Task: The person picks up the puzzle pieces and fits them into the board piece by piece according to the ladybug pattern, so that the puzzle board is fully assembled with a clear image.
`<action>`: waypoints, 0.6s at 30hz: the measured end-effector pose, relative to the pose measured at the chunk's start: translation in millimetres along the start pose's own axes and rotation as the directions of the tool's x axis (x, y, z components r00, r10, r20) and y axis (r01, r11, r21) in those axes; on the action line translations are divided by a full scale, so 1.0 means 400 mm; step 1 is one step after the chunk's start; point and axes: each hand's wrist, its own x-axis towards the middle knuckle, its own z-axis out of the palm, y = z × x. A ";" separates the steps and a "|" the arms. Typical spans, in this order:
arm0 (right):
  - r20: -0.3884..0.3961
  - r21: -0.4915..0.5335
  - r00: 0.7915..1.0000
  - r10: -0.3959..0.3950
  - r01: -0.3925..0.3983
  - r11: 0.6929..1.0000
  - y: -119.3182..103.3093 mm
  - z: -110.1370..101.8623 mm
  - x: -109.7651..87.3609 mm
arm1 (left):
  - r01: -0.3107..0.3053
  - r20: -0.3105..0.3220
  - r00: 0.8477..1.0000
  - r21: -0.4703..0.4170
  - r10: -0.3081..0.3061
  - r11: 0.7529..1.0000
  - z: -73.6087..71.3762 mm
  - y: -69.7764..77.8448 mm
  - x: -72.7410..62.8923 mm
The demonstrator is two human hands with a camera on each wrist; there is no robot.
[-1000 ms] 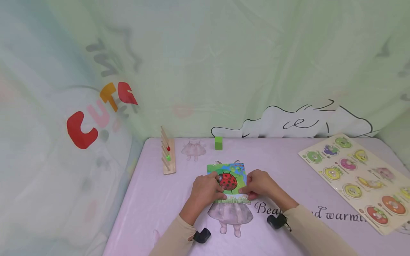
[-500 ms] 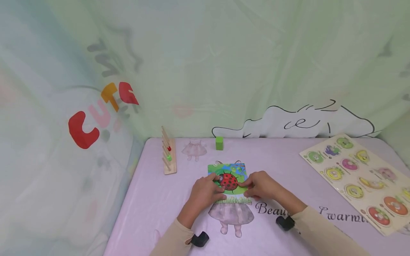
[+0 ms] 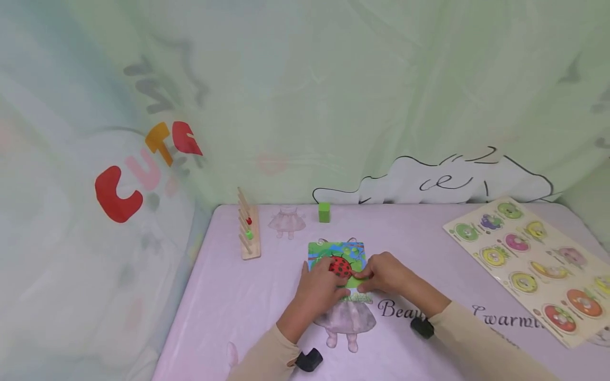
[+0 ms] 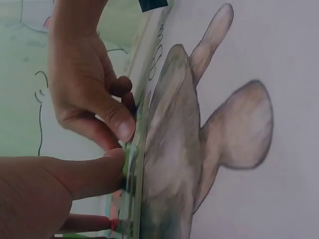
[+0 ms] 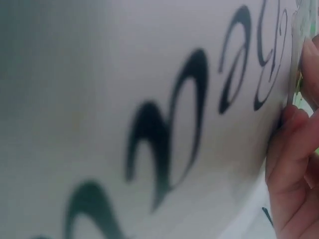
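A square ladybug puzzle (image 3: 353, 248) lies flat on the pink cloth in the head view, showing a red spotted ladybug (image 3: 340, 265) on green and blue. My left hand (image 3: 320, 286) reaches over the puzzle's left side, its fingers touching the ladybug and its thumb lower down. At the right side, my right hand (image 3: 388, 273) touches the picture with its fingertips, next to the ladybug's rear. Seen edge-on in the left wrist view, the puzzle (image 4: 138, 174) has both thumbs on its face. The right wrist view catches fingers (image 5: 294, 144) of my right hand at the puzzle's edge.
A wooden peg stand (image 3: 256, 243) with small red and green pieces stands at the back left. Behind the puzzle sits a green block (image 3: 324, 212). A large fruit knob-puzzle board (image 3: 505, 272) lies at the right. Hanging cloth (image 3: 381, 106) rises behind the table.
My left hand has moved right, farther over the ladybug. The right fingertips have shifted from the puzzle's lower right edge to beside the ladybug's rear. The puzzle stays in place.
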 end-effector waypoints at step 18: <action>0.025 0.123 0.999 -0.028 0.025 0.992 0.022 -0.010 0.004 | 0.140 0.014 0.990 0.016 -0.140 0.990 0.005 0.041 0.019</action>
